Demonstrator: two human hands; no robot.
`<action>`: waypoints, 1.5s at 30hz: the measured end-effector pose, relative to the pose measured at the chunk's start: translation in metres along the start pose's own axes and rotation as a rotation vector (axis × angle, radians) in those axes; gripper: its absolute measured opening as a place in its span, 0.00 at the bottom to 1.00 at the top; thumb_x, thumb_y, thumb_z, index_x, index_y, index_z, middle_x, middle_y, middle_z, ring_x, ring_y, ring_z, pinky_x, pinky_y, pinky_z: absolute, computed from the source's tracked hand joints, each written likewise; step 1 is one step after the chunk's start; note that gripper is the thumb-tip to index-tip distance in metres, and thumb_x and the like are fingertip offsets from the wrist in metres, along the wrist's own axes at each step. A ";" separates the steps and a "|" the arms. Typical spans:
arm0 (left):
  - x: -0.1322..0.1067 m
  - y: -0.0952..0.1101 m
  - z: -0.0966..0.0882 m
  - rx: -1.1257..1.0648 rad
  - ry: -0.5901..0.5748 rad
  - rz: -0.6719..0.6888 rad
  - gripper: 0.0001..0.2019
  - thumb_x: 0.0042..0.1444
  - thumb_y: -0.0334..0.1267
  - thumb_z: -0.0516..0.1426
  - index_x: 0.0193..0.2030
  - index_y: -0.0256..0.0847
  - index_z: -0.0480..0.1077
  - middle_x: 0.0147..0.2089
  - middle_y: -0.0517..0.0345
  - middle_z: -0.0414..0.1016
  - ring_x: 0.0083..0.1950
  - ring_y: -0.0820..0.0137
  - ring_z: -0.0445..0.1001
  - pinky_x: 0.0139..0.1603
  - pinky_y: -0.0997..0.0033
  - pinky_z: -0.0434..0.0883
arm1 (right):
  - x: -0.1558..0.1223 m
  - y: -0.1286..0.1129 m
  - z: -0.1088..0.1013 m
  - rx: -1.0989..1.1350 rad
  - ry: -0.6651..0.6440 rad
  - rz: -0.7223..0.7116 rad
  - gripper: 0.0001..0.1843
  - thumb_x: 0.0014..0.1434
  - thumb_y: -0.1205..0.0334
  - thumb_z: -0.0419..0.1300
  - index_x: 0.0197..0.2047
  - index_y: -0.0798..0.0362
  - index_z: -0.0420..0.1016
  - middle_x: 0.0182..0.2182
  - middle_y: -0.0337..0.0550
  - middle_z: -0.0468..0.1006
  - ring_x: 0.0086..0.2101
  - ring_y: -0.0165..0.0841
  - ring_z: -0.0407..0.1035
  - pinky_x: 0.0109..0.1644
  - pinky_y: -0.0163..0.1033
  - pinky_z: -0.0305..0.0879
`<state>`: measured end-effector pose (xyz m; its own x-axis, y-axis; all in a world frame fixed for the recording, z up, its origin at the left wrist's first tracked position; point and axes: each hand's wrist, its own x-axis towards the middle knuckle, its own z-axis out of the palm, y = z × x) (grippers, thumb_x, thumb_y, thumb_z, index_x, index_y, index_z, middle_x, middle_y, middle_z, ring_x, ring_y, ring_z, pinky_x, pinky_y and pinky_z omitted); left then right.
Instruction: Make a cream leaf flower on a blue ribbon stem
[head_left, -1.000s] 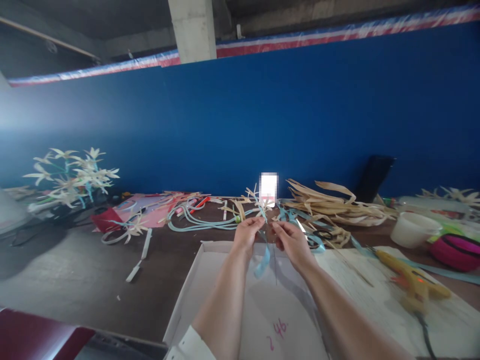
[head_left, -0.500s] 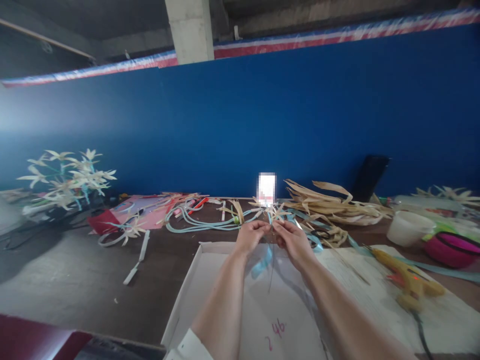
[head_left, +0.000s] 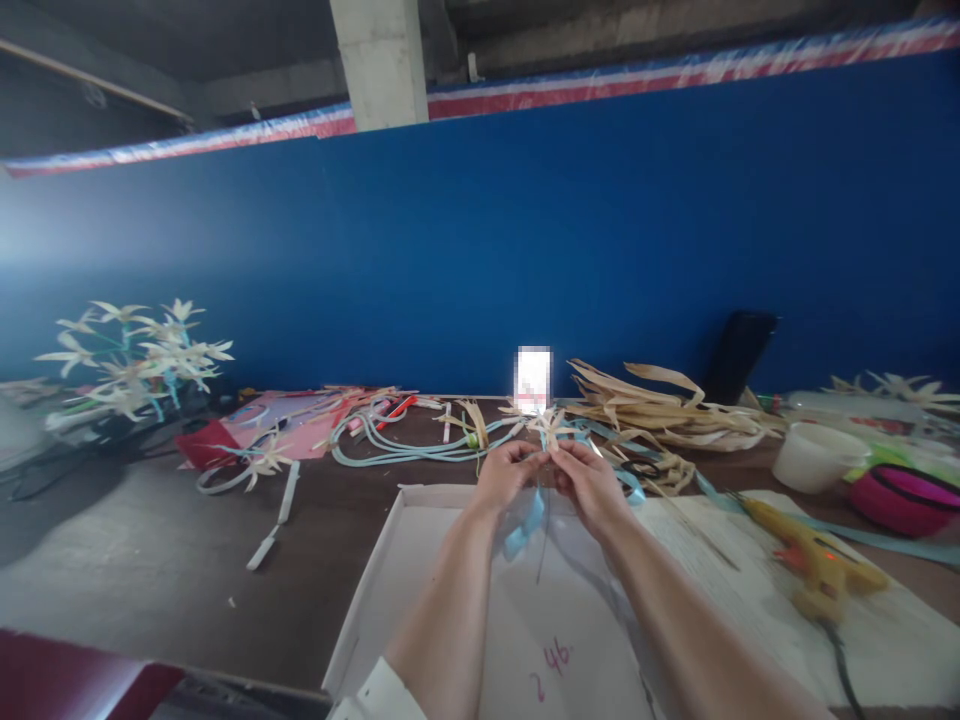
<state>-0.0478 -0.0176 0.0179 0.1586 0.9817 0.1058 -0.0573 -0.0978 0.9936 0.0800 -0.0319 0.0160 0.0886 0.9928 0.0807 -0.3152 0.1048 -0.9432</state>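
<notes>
My left hand (head_left: 506, 480) and my right hand (head_left: 592, 485) meet above a shallow white box (head_left: 450, 575), their fingertips pinched close together. Between them rises a pale, star-petalled artificial flower (head_left: 553, 428), made of what looks like dried husk. Its thin wire stem (head_left: 541, 555) slants down below my fingers, and my right hand pinches it just under the petals. A light blue ribbon (head_left: 526, 528) dangles beside the stem from my left fingertips. The exact grip points are partly covered by my fingers.
A yellow glue gun (head_left: 817, 560) lies on paper at the right, near a white cup (head_left: 817, 458) and pink bowl (head_left: 904, 497). Dried husks (head_left: 667, 405) and looped pale blue tubing (head_left: 405, 460) lie behind. Finished flowers (head_left: 142, 360) stand far left. A blue partition (head_left: 480, 250) closes the back.
My left fingers have shifted slightly right and curl closer to the right fingertips. The flower has tilted a little, and the ribbon's hanging end has swung slightly.
</notes>
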 end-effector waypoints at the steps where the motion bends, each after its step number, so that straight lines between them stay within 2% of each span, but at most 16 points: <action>1: 0.000 -0.001 0.000 -0.015 0.004 -0.006 0.17 0.40 0.49 0.62 0.30 0.36 0.72 0.24 0.62 0.67 0.21 0.80 0.58 0.22 0.78 0.56 | 0.000 0.000 0.000 -0.001 -0.011 0.005 0.18 0.41 0.49 0.67 0.30 0.54 0.72 0.13 0.31 0.62 0.16 0.23 0.51 0.19 0.30 0.44; 5: 0.000 -0.002 0.000 -0.072 -0.027 -0.028 0.17 0.40 0.49 0.63 0.30 0.36 0.71 0.23 0.63 0.67 0.20 0.81 0.58 0.21 0.78 0.56 | -0.003 -0.003 0.000 0.048 -0.075 0.007 0.15 0.43 0.51 0.66 0.28 0.54 0.73 0.14 0.31 0.61 0.16 0.23 0.51 0.19 0.31 0.44; 9: -0.001 0.001 0.000 -0.099 -0.051 -0.045 0.17 0.41 0.49 0.62 0.28 0.36 0.70 0.21 0.63 0.66 0.19 0.80 0.58 0.20 0.78 0.54 | -0.004 -0.006 -0.001 0.134 -0.069 0.028 0.14 0.44 0.52 0.66 0.28 0.54 0.73 0.19 0.34 0.67 0.18 0.23 0.55 0.20 0.31 0.48; 14: -0.001 0.005 -0.001 -0.055 -0.056 -0.070 0.17 0.40 0.49 0.63 0.28 0.35 0.71 0.18 0.64 0.62 0.18 0.80 0.57 0.19 0.78 0.53 | -0.001 -0.007 -0.003 0.124 -0.007 0.027 0.17 0.43 0.53 0.67 0.35 0.53 0.76 0.24 0.35 0.69 0.18 0.22 0.55 0.20 0.31 0.50; 22: -0.002 0.003 0.001 -0.017 -0.068 -0.080 0.18 0.40 0.49 0.62 0.31 0.35 0.71 0.23 0.62 0.66 0.19 0.81 0.57 0.18 0.79 0.54 | 0.000 -0.008 -0.003 0.057 -0.037 -0.004 0.14 0.41 0.52 0.68 0.27 0.53 0.74 0.14 0.32 0.61 0.17 0.24 0.51 0.21 0.32 0.50; 26: -0.004 0.006 0.002 -0.030 -0.057 -0.091 0.18 0.41 0.48 0.62 0.34 0.36 0.72 0.24 0.62 0.67 0.19 0.82 0.57 0.18 0.80 0.54 | 0.002 -0.007 -0.005 0.039 -0.038 -0.023 0.14 0.41 0.53 0.68 0.28 0.53 0.74 0.14 0.32 0.62 0.18 0.23 0.51 0.21 0.31 0.48; 30: -0.004 0.007 0.003 -0.016 -0.023 -0.091 0.18 0.42 0.49 0.61 0.32 0.36 0.72 0.22 0.63 0.65 0.18 0.82 0.56 0.19 0.79 0.53 | 0.002 -0.005 -0.006 0.016 -0.061 -0.024 0.15 0.42 0.52 0.67 0.30 0.54 0.75 0.14 0.32 0.62 0.18 0.24 0.51 0.21 0.32 0.49; 36: -0.005 0.009 0.003 0.006 -0.027 -0.058 0.16 0.42 0.48 0.61 0.30 0.35 0.73 0.19 0.64 0.63 0.18 0.81 0.54 0.19 0.78 0.51 | 0.003 -0.004 -0.007 0.043 -0.029 -0.047 0.14 0.43 0.52 0.67 0.24 0.53 0.71 0.15 0.33 0.62 0.18 0.24 0.53 0.21 0.32 0.48; 45: -0.004 0.007 0.003 0.093 0.006 -0.013 0.15 0.43 0.47 0.60 0.29 0.34 0.73 0.19 0.64 0.63 0.18 0.81 0.54 0.19 0.79 0.52 | 0.006 -0.001 -0.012 -0.025 -0.037 -0.080 0.13 0.45 0.53 0.66 0.29 0.53 0.75 0.16 0.32 0.63 0.18 0.23 0.52 0.22 0.32 0.47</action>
<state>-0.0459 -0.0231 0.0244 0.1529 0.9839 0.0928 0.0365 -0.0995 0.9944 0.0919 -0.0268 0.0133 0.0777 0.9827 0.1679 -0.2845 0.1833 -0.9410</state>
